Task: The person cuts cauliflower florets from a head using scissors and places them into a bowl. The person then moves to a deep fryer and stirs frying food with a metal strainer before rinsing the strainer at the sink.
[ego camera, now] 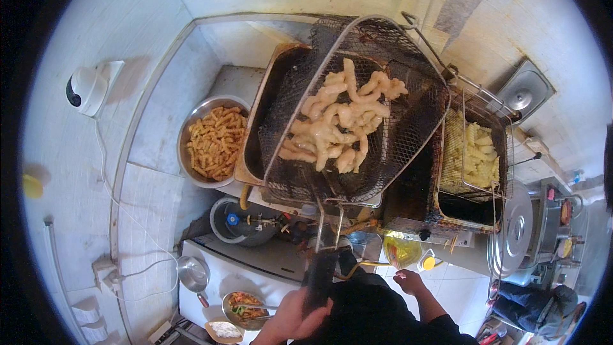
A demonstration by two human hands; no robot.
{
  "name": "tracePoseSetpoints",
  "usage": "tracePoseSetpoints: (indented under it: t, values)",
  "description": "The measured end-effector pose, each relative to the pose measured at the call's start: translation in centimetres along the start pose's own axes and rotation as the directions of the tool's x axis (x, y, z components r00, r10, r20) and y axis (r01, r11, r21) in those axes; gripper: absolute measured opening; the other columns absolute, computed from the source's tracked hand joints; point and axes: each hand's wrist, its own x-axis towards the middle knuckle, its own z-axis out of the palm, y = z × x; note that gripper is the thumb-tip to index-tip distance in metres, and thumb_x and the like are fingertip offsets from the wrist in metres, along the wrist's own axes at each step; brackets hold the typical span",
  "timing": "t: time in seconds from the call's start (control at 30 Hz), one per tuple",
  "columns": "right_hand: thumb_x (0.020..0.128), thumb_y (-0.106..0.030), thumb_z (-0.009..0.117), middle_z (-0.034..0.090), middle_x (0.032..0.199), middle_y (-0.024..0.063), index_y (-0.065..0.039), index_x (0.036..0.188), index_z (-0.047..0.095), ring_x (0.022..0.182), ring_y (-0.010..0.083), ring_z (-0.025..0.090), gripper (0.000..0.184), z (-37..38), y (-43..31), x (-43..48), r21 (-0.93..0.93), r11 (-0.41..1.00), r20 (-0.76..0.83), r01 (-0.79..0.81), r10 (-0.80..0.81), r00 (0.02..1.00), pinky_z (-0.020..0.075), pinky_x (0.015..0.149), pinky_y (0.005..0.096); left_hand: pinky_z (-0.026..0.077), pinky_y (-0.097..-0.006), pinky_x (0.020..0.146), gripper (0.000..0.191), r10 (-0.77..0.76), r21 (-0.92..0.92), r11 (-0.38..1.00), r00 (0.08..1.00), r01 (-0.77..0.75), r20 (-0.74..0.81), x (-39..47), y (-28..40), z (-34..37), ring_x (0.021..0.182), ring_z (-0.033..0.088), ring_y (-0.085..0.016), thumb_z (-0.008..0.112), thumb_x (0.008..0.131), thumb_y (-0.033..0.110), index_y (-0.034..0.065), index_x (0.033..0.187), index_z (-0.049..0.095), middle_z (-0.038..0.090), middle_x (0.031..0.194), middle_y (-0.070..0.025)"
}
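Note:
My left hand point(299, 316) grips the dark handle point(321, 268) of a large wire-mesh fryer basket point(412, 105). Several pale, wet-looking battered strips point(330, 124) lie heaped in its mesh. The basket hangs over a dark fryer tank point(261, 124) with a worn metal rim and hides much of it. My right hand point(409, 281) hangs low at the right with its fingers curled, and I see nothing in it. Nearest to it are a yellow oil bottle point(402, 251) and the tiled floor point(431, 292).
Left of the fryer stands a steel bowl point(181, 146) of browned crinkle-cut fries point(215, 141). A second basket point(462, 153) with pale crinkle-cut fries point(479, 153) sits over the right tank. A gas cylinder point(230, 220), a ladle point(193, 273) and a food bowl point(249, 307) are lower left. Another person point(536, 309) is at lower right.

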Motion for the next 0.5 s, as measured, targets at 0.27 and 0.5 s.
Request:
tracePoseSetpoints:
  t: [0.27, 0.5]
  values:
    - [0.094, -0.043, 0.070, 0.074, 0.118, 0.0157, -0.005, 0.118, 0.072, 0.112, 0.0283, 0.071, 0.045, 0.4, 0.7, 0.1, -0.023, 0.999, -0.033, 0.025, -0.026, 0.999, 0.0543, 0.099, 0.0383, 0.045, -0.0258, 0.062, 0.050, -0.087, -0.335, 0.942, 0.985, 0.032, -0.150, 1.5, 1.7, 0.2, 0.070, 0.058, -0.012, 0.066, 0.094, 0.030, -0.0042, 0.130, 0.055, 0.064, 0.083, -0.0082]
    - [0.094, -0.045, 0.069, 0.074, 0.119, 0.0155, -0.007, 0.119, 0.071, 0.116, 0.0289, 0.069, 0.046, 1.0, 1.4, 0.7, 0.019, 1.000, -0.026, 0.014, -0.013, 1.000, 0.0533, 0.101, 0.0391, 0.038, -0.0251, 0.051, 0.049, -0.185, -0.516, 0.852, 0.972, 0.084, -0.147, 4.1, 5.0, -1.7, 0.059, 0.051, -0.012, 0.060, 0.093, 0.027, -0.0070, 0.129, 0.054, 0.060, 0.071, -0.0085]
